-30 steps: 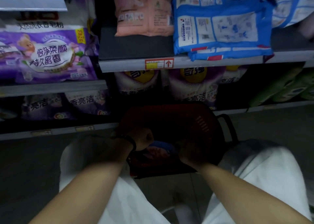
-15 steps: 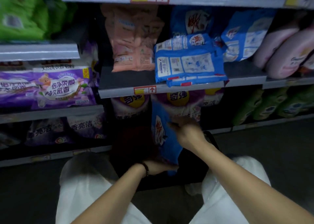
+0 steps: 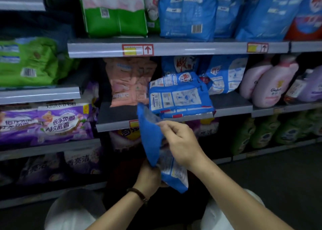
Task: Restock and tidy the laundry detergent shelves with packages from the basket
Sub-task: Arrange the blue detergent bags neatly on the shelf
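I hold a blue detergent bag (image 3: 151,137) upright in front of the shelves, its top corner level with the middle shelf edge (image 3: 115,125). My left hand (image 3: 148,174) grips the bag's lower part from below. My right hand (image 3: 181,142) pinches its upper right side. Just behind it, a stack of flat blue bags (image 3: 179,95) lies on the middle shelf beside a standing pink bag (image 3: 129,83). The basket is hidden in the dark below my arms.
Purple bags (image 3: 57,121) fill the left shelf, green bags (image 3: 27,62) above them. Pink bottles (image 3: 268,83) stand on the right, green bottles (image 3: 261,134) below. Large blue bags (image 3: 188,11) and a green-white bag (image 3: 115,11) sit on the top shelf. A bare patch of shelf (image 3: 113,113) lies before the pink bag.
Both hands lifted the blue bag out of the basket and raised it to the middle shelf's height. My view tilted up, bringing the top shelf into sight.
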Tool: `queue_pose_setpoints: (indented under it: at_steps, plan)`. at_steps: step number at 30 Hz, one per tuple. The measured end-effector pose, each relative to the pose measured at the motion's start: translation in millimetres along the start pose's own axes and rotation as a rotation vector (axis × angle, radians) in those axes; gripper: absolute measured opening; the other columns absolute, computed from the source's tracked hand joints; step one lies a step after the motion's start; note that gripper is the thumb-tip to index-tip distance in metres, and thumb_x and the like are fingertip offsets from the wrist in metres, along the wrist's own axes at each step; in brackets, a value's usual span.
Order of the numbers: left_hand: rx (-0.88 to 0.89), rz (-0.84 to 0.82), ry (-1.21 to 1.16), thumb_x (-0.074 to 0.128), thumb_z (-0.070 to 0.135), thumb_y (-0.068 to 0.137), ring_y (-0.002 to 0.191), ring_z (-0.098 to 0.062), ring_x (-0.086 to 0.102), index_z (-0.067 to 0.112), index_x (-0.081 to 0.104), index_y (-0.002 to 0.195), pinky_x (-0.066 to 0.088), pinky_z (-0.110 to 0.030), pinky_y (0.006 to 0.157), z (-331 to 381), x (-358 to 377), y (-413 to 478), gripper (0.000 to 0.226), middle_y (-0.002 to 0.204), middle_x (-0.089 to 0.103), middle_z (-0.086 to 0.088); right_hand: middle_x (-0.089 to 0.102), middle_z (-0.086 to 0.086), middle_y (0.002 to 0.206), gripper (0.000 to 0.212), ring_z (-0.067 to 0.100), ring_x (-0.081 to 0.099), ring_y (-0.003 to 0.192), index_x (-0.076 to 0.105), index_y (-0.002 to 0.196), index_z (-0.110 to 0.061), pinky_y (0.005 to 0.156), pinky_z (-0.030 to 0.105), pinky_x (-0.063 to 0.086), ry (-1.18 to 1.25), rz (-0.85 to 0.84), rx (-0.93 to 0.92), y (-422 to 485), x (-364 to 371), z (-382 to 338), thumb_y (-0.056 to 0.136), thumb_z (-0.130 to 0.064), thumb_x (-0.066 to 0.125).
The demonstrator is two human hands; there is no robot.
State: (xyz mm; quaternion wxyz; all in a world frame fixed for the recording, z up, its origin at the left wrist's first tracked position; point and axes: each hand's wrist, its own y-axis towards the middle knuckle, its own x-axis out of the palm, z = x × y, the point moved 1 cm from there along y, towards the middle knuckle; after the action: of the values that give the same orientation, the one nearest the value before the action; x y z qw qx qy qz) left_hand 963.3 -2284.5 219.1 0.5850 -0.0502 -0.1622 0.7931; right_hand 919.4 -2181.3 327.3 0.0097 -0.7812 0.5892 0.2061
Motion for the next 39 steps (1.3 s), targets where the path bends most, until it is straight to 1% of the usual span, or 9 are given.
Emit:
queue_pose_setpoints:
  at_steps: [6,10,13,21,26,28,33,35,39]
  plan:
    - [-0.056,-0.071,-0.332,0.049,0.008,0.108,0.099,-0.042,0.077,0.009,0.064,0.130,0.063,-0.055,0.074,22.0,7.2,3.4,0.027,0.114,0.077,-0.020,0.068,0.004,0.112,0.039,0.027,0.065,0.111,0.063,0.118,-0.020,0.096,0.046,0.053,-0.297,0.274,0.352,-24.3,-53.3,64.2,0.094,-0.051,0.069]
    - [0.062,-0.125,-0.369,0.051,0.013,0.107,0.100,-0.040,0.077,0.016,0.063,0.130,0.064,-0.058,0.075,49.6,22.7,4.0,0.026,0.116,0.078,-0.018,0.075,-0.002,0.106,0.053,0.025,0.074,0.102,0.061,0.115,-0.027,0.091,0.048,0.061,0.287,0.166,0.659,-26.3,-65.5,70.5,0.079,-0.060,0.082]
    - [0.071,-0.146,-0.397,0.055,0.018,0.104,0.108,-0.042,0.074,0.013,0.060,0.138,0.060,-0.064,0.088,64.8,36.5,19.7,0.034,0.122,0.075,-0.019,0.082,0.007,0.103,0.052,0.033,0.077,0.080,0.064,0.119,-0.028,0.064,0.041,0.057,0.514,0.164,0.604,-12.1,-72.5,68.7,0.077,-0.048,0.087]
    - [0.137,-0.207,-0.456,0.053,0.026,0.107,0.117,-0.040,0.071,0.026,0.057,0.139,0.051,-0.069,0.101,137.4,78.3,119.1,0.032,0.129,0.074,-0.013,0.082,-0.001,0.104,0.030,0.024,0.080,0.096,0.074,0.116,-0.028,0.086,0.048,0.064,0.563,0.306,0.304,114.3,-105.9,67.0,0.089,-0.020,0.083]
    - [-0.121,0.037,-0.173,0.073,0.013,0.093,0.086,-0.037,0.072,0.003,0.070,0.113,0.063,-0.042,0.063,133.2,93.7,199.7,0.022,0.111,0.075,-0.024,0.075,-0.001,0.102,0.035,0.022,0.074,0.092,0.065,0.123,-0.020,0.082,0.042,0.062,0.164,0.267,0.382,194.7,-112.5,121.6,0.093,-0.029,0.079]
    - [-0.155,-0.057,0.077,0.072,0.017,0.086,0.083,-0.038,0.072,0.006,0.075,0.103,0.064,-0.051,0.070,117.9,98.8,200.8,0.020,0.103,0.077,-0.023,0.069,0.002,0.117,0.047,0.022,0.070,0.108,0.059,0.134,-0.022,0.092,0.043,0.060,0.025,0.239,0.366,195.9,-106.4,147.0,0.091,-0.029,0.078]
    - [0.447,-0.094,0.663,0.068,0.022,0.095,0.078,-0.008,0.070,0.027,0.066,0.080,0.058,-0.034,0.075,121.2,134.7,205.7,0.016,0.083,0.072,0.007,0.056,-0.010,0.134,0.053,0.004,0.051,0.123,0.055,0.147,-0.030,0.103,0.019,0.041,-0.134,0.293,0.186,186.3,-110.4,181.9,0.097,-0.025,0.071]
    - [0.665,-0.115,0.764,0.065,0.018,0.098,0.074,-0.001,0.063,0.030,0.061,0.082,0.046,-0.014,0.066,135.4,156.7,208.9,0.020,0.078,0.066,0.014,0.062,-0.012,0.131,0.046,0.004,0.058,0.121,0.063,0.139,-0.031,0.101,0.022,0.047,-0.123,0.325,0.143,184.7,-114.5,187.9,0.095,-0.025,0.070]
    - [0.850,-0.253,0.889,0.063,0.019,0.101,0.076,-0.005,0.062,0.028,0.060,0.094,0.049,-0.018,0.068,167.5,200.3,234.4,0.012,0.088,0.063,0.012,0.073,-0.008,0.113,0.027,0.011,0.071,0.102,0.073,0.116,-0.033,0.090,0.035,0.058,-0.019,0.496,0.144,188.2,-134.9,204.9,0.090,-0.031,0.068]
